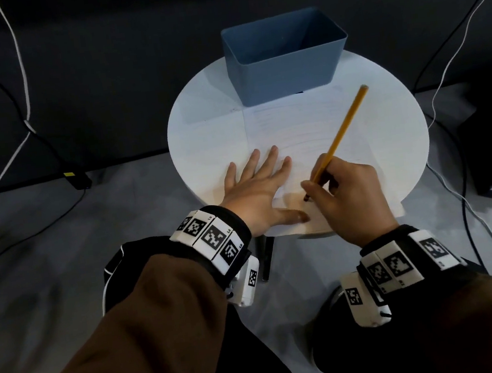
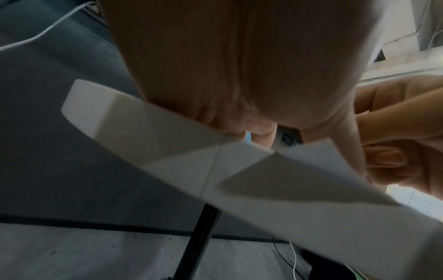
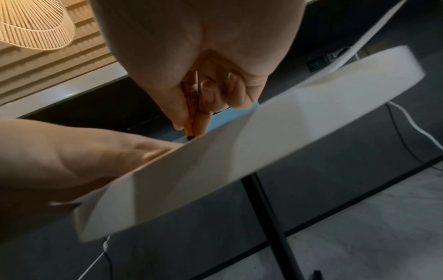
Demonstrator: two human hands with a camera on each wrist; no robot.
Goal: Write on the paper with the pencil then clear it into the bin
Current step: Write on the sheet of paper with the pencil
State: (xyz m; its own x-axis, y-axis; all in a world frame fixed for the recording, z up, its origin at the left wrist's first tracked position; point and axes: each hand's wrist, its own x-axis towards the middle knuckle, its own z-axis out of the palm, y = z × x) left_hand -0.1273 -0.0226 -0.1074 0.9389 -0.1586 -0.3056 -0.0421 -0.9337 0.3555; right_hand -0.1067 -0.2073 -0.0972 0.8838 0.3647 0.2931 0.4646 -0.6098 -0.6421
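Thin white paper point(image 1: 309, 136) lies flat on the round counter point(image 1: 202, 136), reaching from just in front of the blue bin point(image 1: 283, 68) at the far edge to the near edge, where one corner overhangs. The left hand point(image 1: 257, 191) rests on the sheet's near-left part, fingers straight and spread, pinning it. The right hand point(image 1: 353, 195) pinches the yellow pencil point(image 1: 343, 135) low on its shaft between thumb and curled fingers — tip down at the paper's near edge, though whether lead actually touches is hard to tell from the blurred wrist views. I judge the sheet light, limp and quick to slide, so the flat palm matters; for binning, the overhanging corner is the easy place to take hold. The pencil is stiff and light, and gripping it near the point gives control.
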